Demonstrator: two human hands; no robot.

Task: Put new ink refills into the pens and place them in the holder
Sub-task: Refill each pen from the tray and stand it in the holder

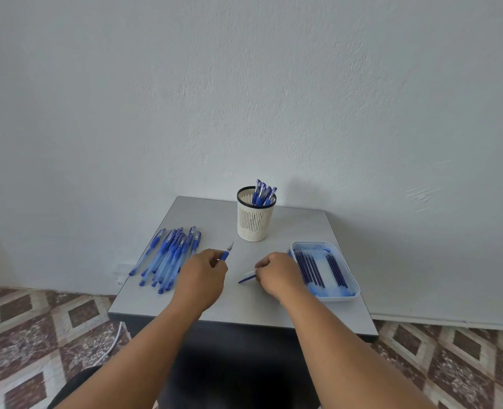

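Observation:
My left hand (204,271) grips a blue pen (226,253) whose metal tip points up and away toward the holder. My right hand (275,273) pinches a thin blue ink refill (247,278) that sticks out to the left, low over the table. Several blue pens (169,255) lie in a pile at the left of the table. A white slotted pen holder (254,219) with a black rim stands at the back middle and holds several blue pens (263,194). A white tray (352,280) at the right contains several dark blue refills (312,268).
The small grey table (244,308) stands against a white wall, its front edge close to my forearms. Patterned floor tiles show on both sides, and a white cable (113,343) hangs by the table's left front corner.

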